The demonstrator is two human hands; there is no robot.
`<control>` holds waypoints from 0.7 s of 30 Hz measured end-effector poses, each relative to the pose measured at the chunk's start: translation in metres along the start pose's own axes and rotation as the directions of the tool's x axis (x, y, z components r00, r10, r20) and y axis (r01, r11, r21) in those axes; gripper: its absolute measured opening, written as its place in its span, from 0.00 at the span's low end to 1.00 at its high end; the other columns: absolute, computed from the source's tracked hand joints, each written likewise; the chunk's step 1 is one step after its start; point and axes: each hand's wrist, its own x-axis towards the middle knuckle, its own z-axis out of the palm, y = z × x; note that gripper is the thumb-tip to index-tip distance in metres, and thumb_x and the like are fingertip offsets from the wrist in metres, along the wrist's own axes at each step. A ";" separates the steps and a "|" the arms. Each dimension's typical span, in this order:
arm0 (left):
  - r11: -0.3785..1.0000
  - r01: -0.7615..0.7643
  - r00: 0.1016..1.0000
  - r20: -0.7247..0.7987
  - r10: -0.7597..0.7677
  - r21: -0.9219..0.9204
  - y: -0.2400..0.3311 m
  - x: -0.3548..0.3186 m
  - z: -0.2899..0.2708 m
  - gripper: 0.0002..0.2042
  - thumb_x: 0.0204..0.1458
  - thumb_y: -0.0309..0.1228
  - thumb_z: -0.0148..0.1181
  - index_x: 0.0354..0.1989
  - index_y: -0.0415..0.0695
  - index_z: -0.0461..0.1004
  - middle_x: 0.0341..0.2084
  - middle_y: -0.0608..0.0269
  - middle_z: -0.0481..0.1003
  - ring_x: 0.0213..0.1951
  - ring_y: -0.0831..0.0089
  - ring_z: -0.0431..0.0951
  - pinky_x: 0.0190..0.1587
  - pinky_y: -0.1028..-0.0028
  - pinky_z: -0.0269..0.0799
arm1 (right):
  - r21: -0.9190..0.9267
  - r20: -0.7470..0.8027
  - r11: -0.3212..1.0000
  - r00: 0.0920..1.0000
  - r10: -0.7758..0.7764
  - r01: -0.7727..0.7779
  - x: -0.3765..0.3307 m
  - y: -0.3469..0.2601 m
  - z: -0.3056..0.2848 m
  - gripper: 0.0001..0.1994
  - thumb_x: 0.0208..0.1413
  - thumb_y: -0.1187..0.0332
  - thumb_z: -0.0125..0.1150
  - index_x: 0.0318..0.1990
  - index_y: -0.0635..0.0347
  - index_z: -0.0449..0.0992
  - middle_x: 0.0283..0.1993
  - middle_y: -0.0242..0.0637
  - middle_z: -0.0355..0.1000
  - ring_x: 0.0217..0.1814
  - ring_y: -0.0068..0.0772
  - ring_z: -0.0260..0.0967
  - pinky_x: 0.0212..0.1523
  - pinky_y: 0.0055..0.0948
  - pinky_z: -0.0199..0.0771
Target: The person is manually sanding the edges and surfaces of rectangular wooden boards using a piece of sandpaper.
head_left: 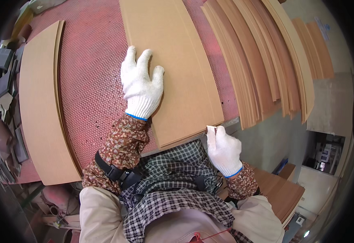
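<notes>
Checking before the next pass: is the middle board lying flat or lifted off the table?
Flat: board lies on the red perforated table, left hand spread on top.

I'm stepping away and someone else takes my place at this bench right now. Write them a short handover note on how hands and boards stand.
Left hand: gloved, flat and open on the middle board, pressing it onto the red perforated table.
Right hand: gloved, fingers pinching the near right corner of that board at the table edge.
Boards: one stack on the left; a fanned stack on the right; more boards low on the right.
Done: middle board lies flat on the table, its near end overhanging the edge.
Left: cannot tell which stack it belongs to; it is still in hand.
</notes>
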 end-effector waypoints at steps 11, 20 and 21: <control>1.000 0.010 1.000 -0.020 -0.010 0.015 -0.004 0.002 -0.001 0.26 0.58 0.33 0.69 0.64 0.39 0.75 0.72 0.31 0.62 0.72 0.37 0.63 0.75 0.49 0.59 | -0.113 0.059 0.993 0.998 -0.012 0.019 0.008 -0.006 -0.004 0.15 0.70 0.62 0.61 0.31 0.54 0.69 0.16 0.40 0.70 0.15 0.43 0.73 0.16 0.40 0.69; 0.998 0.064 0.998 -0.005 -0.064 -0.020 0.000 0.007 -0.006 0.26 0.57 0.31 0.69 0.64 0.38 0.75 0.72 0.30 0.61 0.72 0.36 0.63 0.75 0.49 0.58 | -0.028 0.097 0.989 0.985 -0.143 0.146 0.119 -0.002 0.012 0.11 0.72 0.60 0.55 0.38 0.56 0.71 0.19 0.42 0.72 0.19 0.48 0.75 0.20 0.48 0.72; 0.998 0.056 0.998 -0.013 -0.057 -0.025 -0.002 0.010 -0.005 0.26 0.56 0.30 0.69 0.64 0.38 0.75 0.72 0.30 0.62 0.72 0.36 0.63 0.75 0.48 0.58 | -0.048 0.070 0.984 0.983 -0.168 0.172 0.143 -0.003 0.018 0.12 0.72 0.59 0.53 0.39 0.56 0.71 0.20 0.43 0.74 0.22 0.49 0.77 0.22 0.48 0.74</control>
